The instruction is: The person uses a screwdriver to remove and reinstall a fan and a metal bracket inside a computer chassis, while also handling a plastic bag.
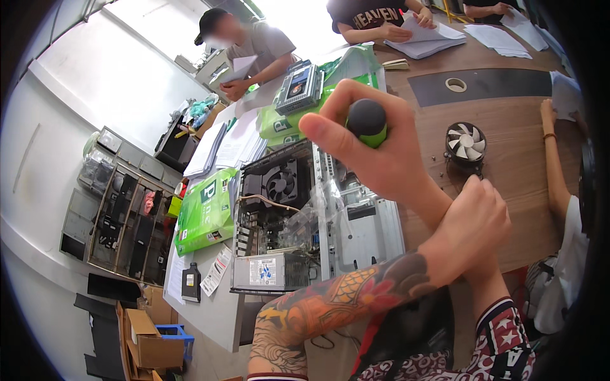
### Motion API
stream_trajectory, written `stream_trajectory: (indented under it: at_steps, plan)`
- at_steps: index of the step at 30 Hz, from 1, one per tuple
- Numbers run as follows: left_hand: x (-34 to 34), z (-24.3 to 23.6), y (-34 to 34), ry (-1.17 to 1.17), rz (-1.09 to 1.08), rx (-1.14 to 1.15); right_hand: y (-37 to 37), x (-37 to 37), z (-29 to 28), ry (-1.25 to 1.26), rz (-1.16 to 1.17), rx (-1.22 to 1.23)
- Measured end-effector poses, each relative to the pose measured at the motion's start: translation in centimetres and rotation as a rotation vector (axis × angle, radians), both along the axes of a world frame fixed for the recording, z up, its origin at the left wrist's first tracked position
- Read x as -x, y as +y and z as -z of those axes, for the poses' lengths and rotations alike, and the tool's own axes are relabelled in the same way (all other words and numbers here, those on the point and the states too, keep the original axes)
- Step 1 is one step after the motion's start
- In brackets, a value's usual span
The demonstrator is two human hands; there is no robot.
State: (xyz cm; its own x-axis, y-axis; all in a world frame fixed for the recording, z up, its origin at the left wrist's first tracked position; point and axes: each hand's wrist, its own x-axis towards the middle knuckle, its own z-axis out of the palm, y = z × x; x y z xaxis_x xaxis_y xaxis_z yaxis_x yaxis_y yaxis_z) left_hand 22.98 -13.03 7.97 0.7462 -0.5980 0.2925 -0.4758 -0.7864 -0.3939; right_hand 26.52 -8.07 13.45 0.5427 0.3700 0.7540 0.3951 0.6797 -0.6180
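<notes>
Gripping a green-and-black screwdriver handle over the open computer case on the bench, the right hand is closed; the left hand clasps the right wrist. Cooler fan already lies out.

- screwdriver handle: matt black rubbery cap over smooth green plastic
- computer case: bare grey sheet metal, dull sheen
- clear bag inside the case: glossy crinkled plastic film
- table: wood-grain top, smooth, satin
- cooler fan: black plastic frame, pale blades
- paper reams: green glossy wrap
- cardboard boxes: matt brown
</notes>
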Motion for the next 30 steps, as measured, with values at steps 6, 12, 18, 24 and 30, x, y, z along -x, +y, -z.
stream_trajectory:
  at_steps: [6, 12, 18, 24, 30]
  plan:
    - [0.3, -0.5, -0.8, 0.338, -0.073, 0.036, 0.0, 1.0, -0.2, -0.016, -0.051, -0.019]
    - [3.7, -3.9, 3.8, -0.036, 0.22, 0.515, 0.6, 0.4, 0.4, 0.116, -0.035, -0.031]
    - [12.7, -6.8, 16.0, -0.002, -0.258, 0.69, -0.5, -4.3, 0.4, 0.273, 0.064, -0.042]
    - [13.7, -0.5, 22.3, 0.342, -0.6, 0.605, -1.3, -5.9, 0.3, 0.424, -0.175, -0.214]
    - [11.3, -2.2, 25.7, 0.622, -0.473, 1.108, -2.9, -3.2, -2.7, 0.685, -0.211, -0.153]
